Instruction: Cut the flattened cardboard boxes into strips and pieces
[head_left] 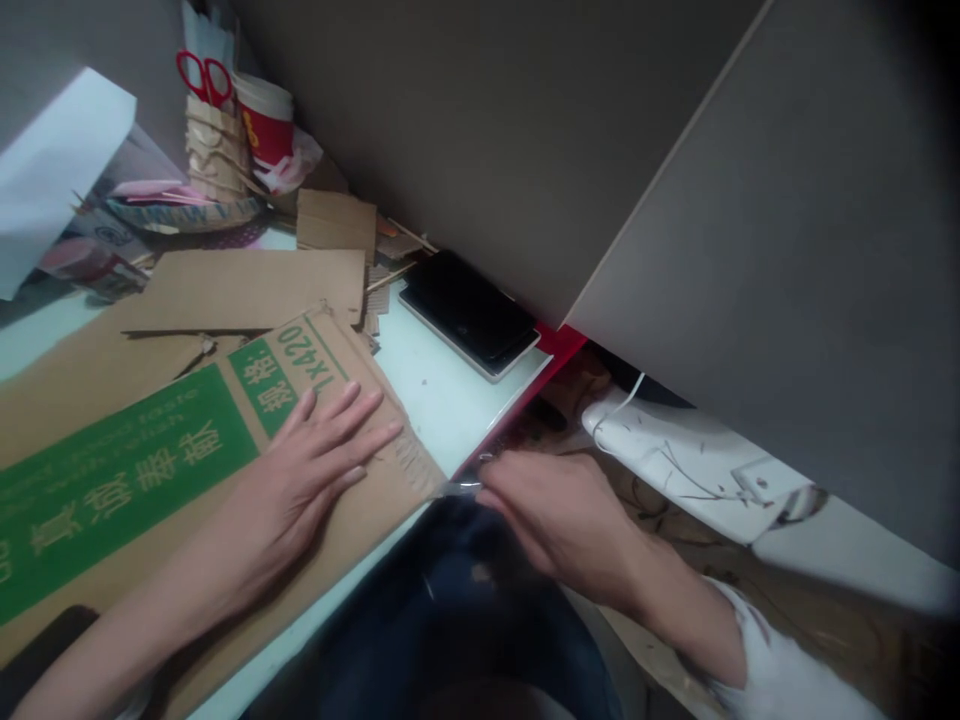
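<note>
A flat piece of cardboard (390,500) with green printing lies on the table, reaching its front edge. My left hand (322,460) rests flat on it near its right end, fingers spread and holding nothing. Past the cardboard's right corner, my right hand (547,505) is closed, with the fingers bent together. Something thin and shiny shows at its fingertips beside that corner, too small and blurred to name. The cardboard's right edge looks rough under the fingers of my left hand.
Behind lie more cardboard pieces (255,285) and a dark flat device (469,310). Red-handled scissors (205,80) stand in a holder beside a red paper cup (266,125). A grey partition (480,140) borders the table. White paper (60,170) is at left.
</note>
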